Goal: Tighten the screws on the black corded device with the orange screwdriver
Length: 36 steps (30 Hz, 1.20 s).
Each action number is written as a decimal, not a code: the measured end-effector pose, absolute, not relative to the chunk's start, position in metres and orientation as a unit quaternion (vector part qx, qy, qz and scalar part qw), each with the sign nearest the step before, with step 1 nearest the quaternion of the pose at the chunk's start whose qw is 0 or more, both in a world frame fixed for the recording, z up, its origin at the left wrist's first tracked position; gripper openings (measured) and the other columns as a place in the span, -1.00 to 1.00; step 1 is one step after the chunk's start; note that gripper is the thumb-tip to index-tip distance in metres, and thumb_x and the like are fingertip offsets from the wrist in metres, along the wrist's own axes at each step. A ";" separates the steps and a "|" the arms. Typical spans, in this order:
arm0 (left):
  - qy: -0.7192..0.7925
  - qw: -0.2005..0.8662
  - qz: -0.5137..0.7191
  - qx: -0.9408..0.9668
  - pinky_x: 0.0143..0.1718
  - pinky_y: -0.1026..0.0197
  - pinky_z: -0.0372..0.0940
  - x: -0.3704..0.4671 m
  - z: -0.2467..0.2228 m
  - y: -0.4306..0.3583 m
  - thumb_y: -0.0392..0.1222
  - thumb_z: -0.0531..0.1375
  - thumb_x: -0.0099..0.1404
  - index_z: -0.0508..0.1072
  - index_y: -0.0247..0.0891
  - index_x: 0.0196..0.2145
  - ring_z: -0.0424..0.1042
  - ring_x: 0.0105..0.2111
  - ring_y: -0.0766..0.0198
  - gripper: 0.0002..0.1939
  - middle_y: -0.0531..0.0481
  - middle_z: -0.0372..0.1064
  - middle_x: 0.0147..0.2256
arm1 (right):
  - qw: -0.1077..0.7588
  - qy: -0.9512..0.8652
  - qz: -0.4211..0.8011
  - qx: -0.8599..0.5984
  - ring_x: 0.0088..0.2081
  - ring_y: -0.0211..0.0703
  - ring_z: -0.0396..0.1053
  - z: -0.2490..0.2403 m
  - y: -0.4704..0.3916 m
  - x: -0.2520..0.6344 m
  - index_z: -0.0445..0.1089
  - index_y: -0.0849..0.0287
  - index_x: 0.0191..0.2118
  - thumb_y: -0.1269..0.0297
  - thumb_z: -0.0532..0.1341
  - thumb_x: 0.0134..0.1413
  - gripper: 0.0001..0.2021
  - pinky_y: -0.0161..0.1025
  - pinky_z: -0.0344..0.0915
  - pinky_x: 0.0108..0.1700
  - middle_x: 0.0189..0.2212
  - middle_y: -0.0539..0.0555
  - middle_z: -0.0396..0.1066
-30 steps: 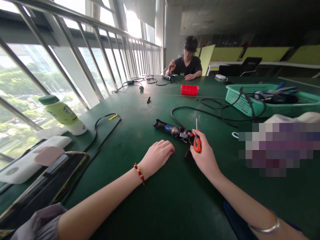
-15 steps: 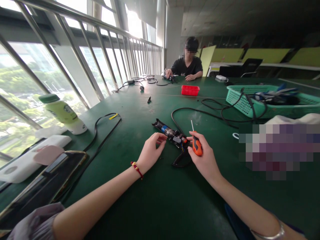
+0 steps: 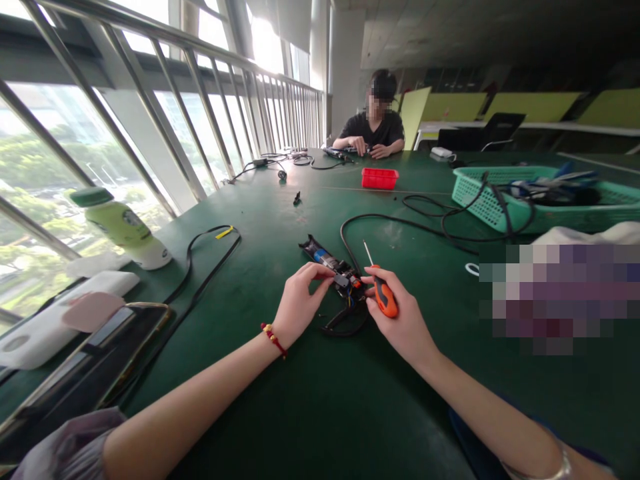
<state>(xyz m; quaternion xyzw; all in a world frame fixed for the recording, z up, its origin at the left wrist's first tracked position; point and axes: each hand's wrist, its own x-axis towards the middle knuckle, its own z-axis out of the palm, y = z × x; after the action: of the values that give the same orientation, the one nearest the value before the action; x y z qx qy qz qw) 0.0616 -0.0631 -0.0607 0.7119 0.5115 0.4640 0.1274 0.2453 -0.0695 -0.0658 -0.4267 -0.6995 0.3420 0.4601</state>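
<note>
An opened power tool [image 3: 320, 257] lies on the green table, its motor with a blue band, wires and a small grey block [image 3: 342, 281] exposed. My left hand [image 3: 305, 293] is closed, with thumb and forefinger pinched at the grey block's near left edge. An orange-and-black screwdriver [image 3: 386, 299] sits in my right hand [image 3: 403, 320], its thin shaft pointing up and away, clear of the tool. My right fingertips reach the tool's right end. Beside that end a black curved housing piece [image 3: 345, 328] rests on the table, partly under the wires.
A black cable [image 3: 380, 217] runs from the tool toward a green basket [image 3: 480, 200] at right. A red tray [image 3: 380, 179] stands ahead. At left are a bottle [image 3: 123, 230], a phone [image 3: 95, 360] and a black strap [image 3: 210, 267]. Across the table sits a person [image 3: 373, 127].
The tool and my right hand with the screwdriver have shifted left. My left fingers have closed in on the grey block. The person opposite has moved a hand inward.
</note>
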 end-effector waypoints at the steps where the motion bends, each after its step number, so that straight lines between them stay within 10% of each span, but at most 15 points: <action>1: 0.509 0.121 0.462 0.716 -0.23 0.22 0.32 0.062 -0.061 -0.062 -0.28 0.13 0.22 0.43 -0.25 -0.33 0.40 -0.30 0.28 -0.92 0.00 0.42 -0.33 | 0.460 -0.700 0.340 -0.427 -0.14 -0.16 0.40 -0.066 -0.069 0.245 0.23 0.14 0.01 0.47 0.13 -0.04 -0.58 -0.16 0.28 0.01 -0.10 0.11 0.37; 36: 0.480 -0.026 0.320 0.817 -0.16 0.24 0.34 0.061 -0.062 -0.059 -0.23 -0.03 0.34 0.46 -0.25 -0.17 0.40 -0.18 0.26 -0.72 -0.07 0.40 -0.18 | 0.462 -0.701 0.329 -0.433 -0.09 -0.11 0.39 -0.065 -0.068 0.243 0.23 0.11 0.00 0.44 0.12 -0.04 -0.59 -0.10 0.30 0.01 -0.10 0.12 0.38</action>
<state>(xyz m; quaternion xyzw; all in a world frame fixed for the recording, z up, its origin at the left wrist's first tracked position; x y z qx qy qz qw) 0.0608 -0.0595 -0.0623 0.8167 0.4796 0.3200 -0.0259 0.2431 -0.0680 -0.0654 -0.4327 -0.7006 0.3290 0.4623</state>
